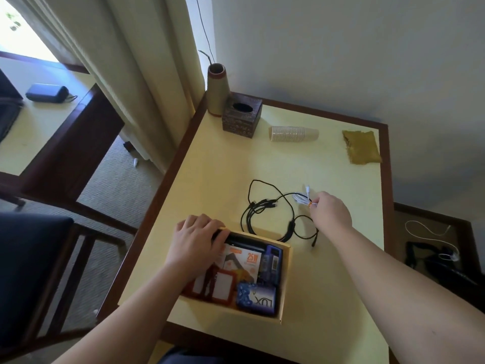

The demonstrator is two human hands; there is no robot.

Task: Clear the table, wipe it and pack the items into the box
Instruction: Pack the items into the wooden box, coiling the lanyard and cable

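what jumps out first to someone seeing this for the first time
The right hand pinches a bundled white cable mid-table, beside a loose black cable. The left hand grips the far-left corner of an open box of packed items at the near edge.

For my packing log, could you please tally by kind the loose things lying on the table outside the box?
Cables: 2, a black cable and a white cable, which the right hand pinches
Stacks of paper cups: 1
Cloths: 1
Tissue boxes: 1
Vases: 1
Total: 6
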